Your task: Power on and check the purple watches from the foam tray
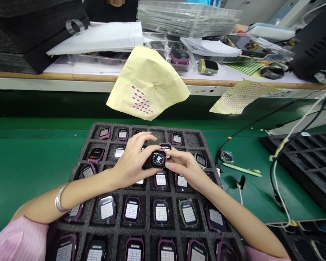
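Both my hands hold one small purple smartwatch body (159, 158) with a lit dark screen above the middle of a black foam tray (149, 224). My left hand (132, 159) wraps its fingers over the watch's top and left side. My right hand (186, 167) pinches the watch's right side. The tray's square cells hold several more watch bodies (161, 212), most purple and showing white grid screens. One green-edged watch (188, 213) lies in the row nearer me.
A yellow sheet with red arrow stickers (148, 82) hangs off the shelf edge behind the tray. Another yellow label sheet (240, 97) lies at right. Cables (285, 152) cross the green mat (29, 159); a second black tray (312, 163) sits far right. Clear trays (187, 16) are stacked on the shelf.
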Available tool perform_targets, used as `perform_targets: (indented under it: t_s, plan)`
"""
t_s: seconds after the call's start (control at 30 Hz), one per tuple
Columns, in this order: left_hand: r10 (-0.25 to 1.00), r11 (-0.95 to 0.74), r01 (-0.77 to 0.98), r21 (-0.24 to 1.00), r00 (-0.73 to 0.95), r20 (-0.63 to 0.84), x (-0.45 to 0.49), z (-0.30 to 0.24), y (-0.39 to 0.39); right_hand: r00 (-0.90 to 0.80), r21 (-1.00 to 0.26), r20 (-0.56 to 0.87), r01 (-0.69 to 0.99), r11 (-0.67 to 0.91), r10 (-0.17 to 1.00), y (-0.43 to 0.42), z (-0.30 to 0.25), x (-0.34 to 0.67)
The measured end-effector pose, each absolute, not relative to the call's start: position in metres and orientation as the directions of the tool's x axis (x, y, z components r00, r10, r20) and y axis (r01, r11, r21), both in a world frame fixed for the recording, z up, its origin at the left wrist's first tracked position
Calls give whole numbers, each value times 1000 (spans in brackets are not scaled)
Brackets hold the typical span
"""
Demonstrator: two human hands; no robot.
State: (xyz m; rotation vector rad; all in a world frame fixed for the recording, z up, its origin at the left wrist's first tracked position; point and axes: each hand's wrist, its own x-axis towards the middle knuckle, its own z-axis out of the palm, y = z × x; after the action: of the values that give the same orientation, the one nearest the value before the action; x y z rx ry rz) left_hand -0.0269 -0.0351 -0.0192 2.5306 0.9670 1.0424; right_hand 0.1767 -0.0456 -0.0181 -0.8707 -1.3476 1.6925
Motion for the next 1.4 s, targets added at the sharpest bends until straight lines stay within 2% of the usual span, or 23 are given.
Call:
perform_targets:
  t_s: [0.17, 0.33, 0.8, 0.93, 1.03, 1.17, 1.27, 1.33, 1.4]
  plan:
    - [637, -769, 522, 369, 574, 515, -26, -23, -37, -405, -991, -48, -94, -94, 913, -47, -22, 174]
    - [637, -770, 518, 373, 578, 511, -25, -24, -38, -371, -1000, -2, 1, -2, 929, -48, -28, 174]
    - [628, -777, 507, 372, 592, 506, -24, -26, -38, -307, -986, 35, 146, 84, 951, -49, -26, 169]
    - [630, -776, 502, 382, 600, 493, -23, -27, -39, -266, -975, 53, 192, 107, 963, -49, -25, 165]
    - [653, -756, 470, 455, 584, 483, -24, -26, -38, -273, -983, 64, 149, 107, 960, -49, -23, 166]
    - [762, -615, 337, 713, 488, 426, -25, -21, -37, -270, -996, 45, 65, 65, 962, -45, -20, 175]
    - [861, -338, 55, 939, 421, 286, -25, -16, -35, -229, -996, 12, -85, -7, 973, -43, -19, 182]
    - [892, -88, -137, 987, 431, 140, -25, -13, -33, -209, -987, -19, -153, -52, 978, -42, -19, 185]
    - [891, 104, -233, 967, 453, 13, -26, -10, -31, -201, -983, -46, -167, -81, 979, -42, -18, 186]
